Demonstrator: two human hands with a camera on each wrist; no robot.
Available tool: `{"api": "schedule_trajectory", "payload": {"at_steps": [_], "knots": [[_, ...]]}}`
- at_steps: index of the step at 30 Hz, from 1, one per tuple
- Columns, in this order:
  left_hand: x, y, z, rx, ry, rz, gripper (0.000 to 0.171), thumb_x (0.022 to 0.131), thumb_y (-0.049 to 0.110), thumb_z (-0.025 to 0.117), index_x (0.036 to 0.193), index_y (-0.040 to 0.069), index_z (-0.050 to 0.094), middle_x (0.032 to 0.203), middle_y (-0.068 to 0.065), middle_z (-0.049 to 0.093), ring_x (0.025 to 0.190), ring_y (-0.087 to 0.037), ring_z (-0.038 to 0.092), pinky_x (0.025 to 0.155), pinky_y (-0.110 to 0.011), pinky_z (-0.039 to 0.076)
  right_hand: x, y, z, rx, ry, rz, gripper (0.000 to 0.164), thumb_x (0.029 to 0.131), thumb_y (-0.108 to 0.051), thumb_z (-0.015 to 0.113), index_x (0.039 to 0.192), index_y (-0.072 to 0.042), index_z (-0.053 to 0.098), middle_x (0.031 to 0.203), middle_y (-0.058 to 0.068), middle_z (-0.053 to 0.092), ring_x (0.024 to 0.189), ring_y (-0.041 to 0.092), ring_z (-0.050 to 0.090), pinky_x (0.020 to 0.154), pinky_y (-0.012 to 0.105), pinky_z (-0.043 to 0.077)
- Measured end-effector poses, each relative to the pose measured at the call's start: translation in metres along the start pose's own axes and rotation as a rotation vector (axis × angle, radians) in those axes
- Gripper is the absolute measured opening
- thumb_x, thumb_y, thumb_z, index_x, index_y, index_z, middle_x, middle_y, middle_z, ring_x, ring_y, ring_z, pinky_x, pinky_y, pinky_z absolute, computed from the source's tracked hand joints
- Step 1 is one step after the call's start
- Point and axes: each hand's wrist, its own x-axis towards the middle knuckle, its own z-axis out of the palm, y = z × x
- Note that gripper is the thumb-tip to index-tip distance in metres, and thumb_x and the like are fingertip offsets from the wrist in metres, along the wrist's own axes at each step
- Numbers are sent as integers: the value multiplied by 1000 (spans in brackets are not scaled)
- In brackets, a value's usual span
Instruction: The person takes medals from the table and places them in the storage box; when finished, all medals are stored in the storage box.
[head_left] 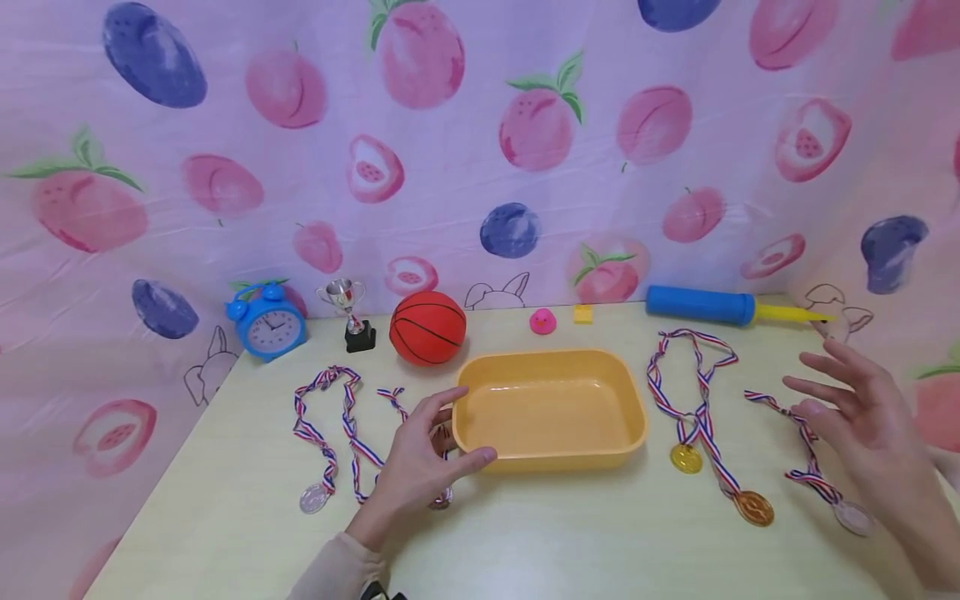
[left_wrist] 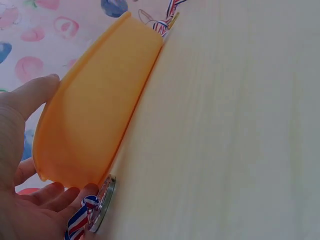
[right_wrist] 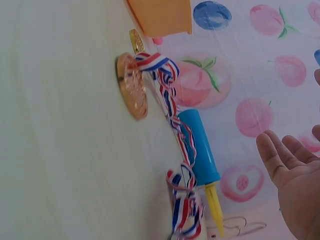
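Note:
A yellow plastic basin [head_left: 551,462] stands on the table. My left hand [head_left: 420,458] is at its left end, fingers spread along that end and thumb stretched out by the front corner. In the left wrist view, the thumb is near the basin's rim [left_wrist: 95,47] and the fingers reach below its end. A medal [left_wrist: 103,204] on a striped ribbon lies beside those fingers, partly hidden by the hand in the head view. My right hand [head_left: 873,442] hovers with fingers apart and holds nothing, near a silver medal [head_left: 853,518] with a striped ribbon.
Right of the basin lie a gold medal [head_left: 686,458] and a bronze medal [head_left: 753,507]; another silver medal [head_left: 314,498] lies far left. Along the back are an alarm clock [head_left: 272,327], trophy [head_left: 356,321], red ball [head_left: 428,328], pink duck [head_left: 543,321], yellow block [head_left: 582,314] and blue pump [head_left: 699,305].

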Motion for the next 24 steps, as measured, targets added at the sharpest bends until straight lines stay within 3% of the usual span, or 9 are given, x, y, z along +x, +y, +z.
{"api": "schedule_trajectory", "payload": {"at_steps": [7,11,13,19,21,24], "knots": [[0,-2,0,0,7,-30,87,86,29,101,160,26,55,148,-4,62,120,-26,73,103,-34,64,-23,14,-25,70,31,-23,70,104,26,49,169,6,33,158,5,57,128,7,72,100,14,58],[0,-2,0,-7,8,-34,87,86,29,101,160,25,55,147,-5,62,119,-25,73,102,-33,64,-38,26,-42,69,17,-21,71,100,31,50,166,10,35,152,4,64,128,6,72,101,12,56],[0,-2,0,-9,8,-34,87,85,29,101,160,25,55,147,-5,62,119,-25,73,102,-33,64,-45,31,-50,17,15,-5,72,98,32,52,165,9,38,150,0,67,128,3,71,101,10,54],[0,-4,0,-8,7,-29,88,85,27,101,160,25,55,147,-4,62,121,-25,72,104,-32,63,-59,49,-66,44,-24,-27,79,84,44,50,159,19,39,145,-2,73,126,5,72,96,13,58],[0,-4,0,-9,7,-28,88,85,27,101,160,25,55,147,-4,62,121,-25,72,104,-32,63,-61,52,-71,-26,-45,-11,83,80,45,55,158,17,42,142,-5,73,123,2,72,93,11,58],[0,-4,0,-9,6,-31,88,85,26,101,159,25,55,147,-5,63,120,-25,72,104,-33,64,-65,52,-74,-239,-75,47,86,80,40,67,158,11,47,141,-17,71,119,-5,70,91,8,56]]}}
